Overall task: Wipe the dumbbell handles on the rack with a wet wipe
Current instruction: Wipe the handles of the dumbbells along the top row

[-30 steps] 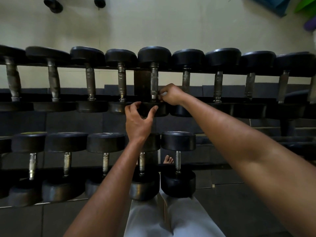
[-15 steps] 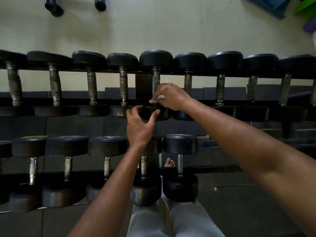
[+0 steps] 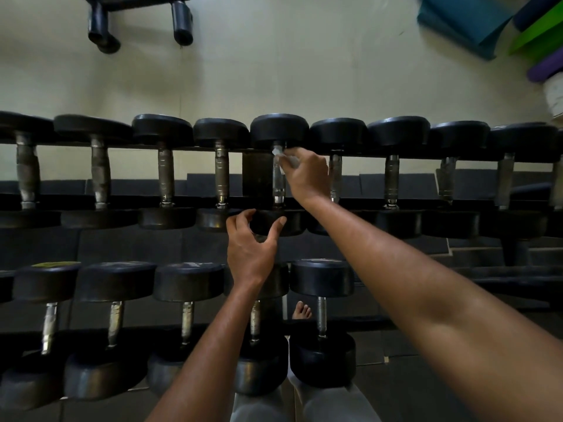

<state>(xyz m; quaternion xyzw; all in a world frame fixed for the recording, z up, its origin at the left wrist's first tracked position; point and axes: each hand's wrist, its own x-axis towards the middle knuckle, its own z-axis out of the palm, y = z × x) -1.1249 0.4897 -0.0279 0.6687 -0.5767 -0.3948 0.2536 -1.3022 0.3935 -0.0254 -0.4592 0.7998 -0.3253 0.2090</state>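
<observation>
Since half a second ago the right hand (image 3: pixel 307 175) has slid from the near end of the handle (image 3: pixel 278 181) up to its far end, just under the dumbbell's far head (image 3: pixel 279 129), while the left hand (image 3: pixel 248 248) has stayed where it was. Right fingers pinch a small white wet wipe (image 3: pixel 281 156) against the top of that metal handle, on the middle dumbbell of the upper row of the rack (image 3: pixel 257 175). Below, the left hand grips the same dumbbell's near head (image 3: pixel 275 222), thumb curled round one side and fingers round the other. Both forearms reach forward over the lower row of dumbbells (image 3: pixel 321 278), whose handles run toward the camera. More dumbbells sit to either side along the upper row, heads almost touching. Between the lower weights a bare foot (image 3: pixel 302 310) shows on the dark floor mat, and pale trousers (image 3: pixel 329 403) fill the bottom edge. Coloured mats (image 3: pixel 536 35) lie in the top right corner
</observation>
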